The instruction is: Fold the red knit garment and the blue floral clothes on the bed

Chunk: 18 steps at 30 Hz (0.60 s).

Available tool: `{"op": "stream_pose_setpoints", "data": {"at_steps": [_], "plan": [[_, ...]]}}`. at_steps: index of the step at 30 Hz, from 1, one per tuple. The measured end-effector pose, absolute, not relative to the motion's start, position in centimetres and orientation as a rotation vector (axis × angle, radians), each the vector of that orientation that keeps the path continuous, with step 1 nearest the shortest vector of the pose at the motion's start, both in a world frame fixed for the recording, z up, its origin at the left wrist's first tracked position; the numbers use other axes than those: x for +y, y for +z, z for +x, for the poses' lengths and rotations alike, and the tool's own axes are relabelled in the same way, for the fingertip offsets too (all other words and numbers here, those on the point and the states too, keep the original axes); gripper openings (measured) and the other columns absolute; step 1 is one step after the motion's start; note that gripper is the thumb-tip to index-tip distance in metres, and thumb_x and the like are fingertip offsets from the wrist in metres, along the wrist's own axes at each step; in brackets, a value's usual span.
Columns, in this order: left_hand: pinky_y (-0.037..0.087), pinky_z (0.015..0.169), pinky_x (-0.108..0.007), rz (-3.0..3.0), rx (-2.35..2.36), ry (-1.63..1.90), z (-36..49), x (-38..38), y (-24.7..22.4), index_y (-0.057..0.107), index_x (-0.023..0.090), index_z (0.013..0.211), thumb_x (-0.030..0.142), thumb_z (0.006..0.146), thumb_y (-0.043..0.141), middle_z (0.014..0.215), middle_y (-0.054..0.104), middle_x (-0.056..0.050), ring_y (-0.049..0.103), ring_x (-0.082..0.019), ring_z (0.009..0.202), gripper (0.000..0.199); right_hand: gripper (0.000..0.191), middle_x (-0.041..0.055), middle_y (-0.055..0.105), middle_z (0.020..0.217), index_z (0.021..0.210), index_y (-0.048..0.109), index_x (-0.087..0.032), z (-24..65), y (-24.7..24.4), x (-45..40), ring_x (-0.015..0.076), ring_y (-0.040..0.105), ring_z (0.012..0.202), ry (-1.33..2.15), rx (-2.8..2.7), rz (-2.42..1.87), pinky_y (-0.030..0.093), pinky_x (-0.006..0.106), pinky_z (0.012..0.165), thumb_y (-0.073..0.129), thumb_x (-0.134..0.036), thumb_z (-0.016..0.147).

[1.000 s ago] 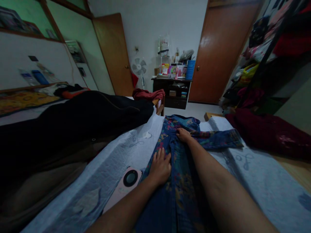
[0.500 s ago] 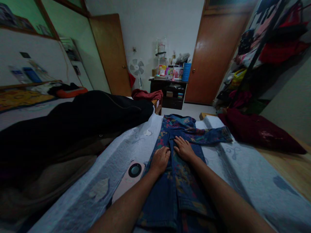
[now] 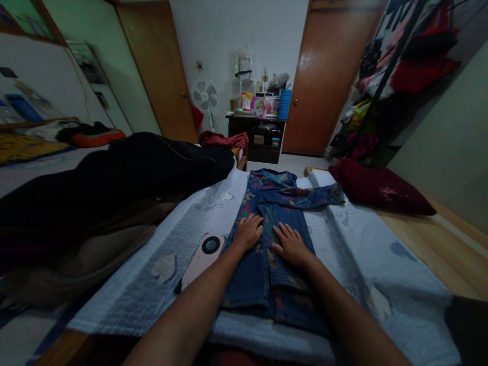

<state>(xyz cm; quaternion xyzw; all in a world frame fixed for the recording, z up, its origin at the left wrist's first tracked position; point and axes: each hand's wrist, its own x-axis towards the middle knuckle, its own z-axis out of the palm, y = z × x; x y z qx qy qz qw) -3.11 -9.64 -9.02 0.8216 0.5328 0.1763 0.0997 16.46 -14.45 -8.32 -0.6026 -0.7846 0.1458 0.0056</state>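
A long blue denim coat with a colourful leaf-like print (image 3: 272, 208) lies spread on the bed. One of its sleeves (image 3: 320, 197) stretches out to the right, and its hem is towards me. My left hand (image 3: 248, 232) rests flat on the left front panel, fingers slightly bent. On the right panel lies my right hand (image 3: 292, 245), palm down with fingers spread. Both hands press on the cloth and hold nothing. A pink phone (image 3: 202, 258) with a round black camera ring lies just left of the coat, beside my left forearm.
A pale quilted sheet (image 3: 354, 254) covers the bed. Dark bedding (image 3: 125, 173) is heaped on the left. A maroon cushion (image 3: 385, 188) sits at the right on a wooden board (image 3: 419, 244). Beyond stand a fan (image 3: 206, 96) and a dark cabinet (image 3: 253, 137).
My right hand has slid down the coat towards me, while my left stays at about the same part of its panel. The camera view has shifted, bringing the hem and bed edge into sight.
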Motion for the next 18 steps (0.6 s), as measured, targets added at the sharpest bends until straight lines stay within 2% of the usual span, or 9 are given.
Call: {"op": "stream_pose_setpoints", "data": {"at_steps": [4,8,12,18], "plan": [[0.030,0.112,-0.039,2.405,1.609,0.583,-3.0,-9.7,-9.3,0.057,0.021,0.128,0.028,0.093,0.039,0.137,0.056,-0.006,0.041,-0.023,0.134,0.040,0.069,0.0053,0.013,0.161,0.153,0.022,-0.029,16.5,-7.7,-18.4,0.0279,0.009,0.148,0.547,-2.473,-1.854,0.011,0.053,0.116,0.041,-0.054,0.092],[0.034,0.107,-0.036,2.396,1.628,0.702,-2.9,-10.0,-9.0,0.061,0.022,0.118,0.022,0.091,0.043,0.125,0.063,-0.005,0.052,-0.021,0.121,0.033,0.062,0.0053,0.015,0.161,0.152,0.025,-0.029,15.8,-7.9,-21.1,0.0277,0.011,0.148,0.443,-2.434,-1.885,0.008,0.053,0.116,0.038,-0.048,0.095],[0.036,0.104,-0.038,2.333,1.751,0.801,-3.0,-10.6,-8.4,0.059,0.021,0.114,0.017,0.089,0.043,0.119,0.062,-0.007,0.054,-0.023,0.114,0.029,0.059,0.0051,0.020,0.160,0.152,0.027,-0.029,15.4,-7.7,-22.0,0.0267,0.014,0.147,0.329,-2.419,-1.870,0.008,0.051,0.116,0.037,-0.046,0.096],[0.043,0.090,-0.034,2.067,1.874,0.903,-3.1,-13.0,-8.9,0.057,0.018,0.096,0.014,0.087,0.047,0.101,0.062,-0.008,0.058,-0.021,0.097,0.014,0.058,0.0052,0.022,0.159,0.151,0.030,-0.029,15.6,-7.6,-21.9,0.0268,0.017,0.146,0.306,-2.418,-1.860,0.011,0.051,0.116,0.038,-0.047,0.096]]}}
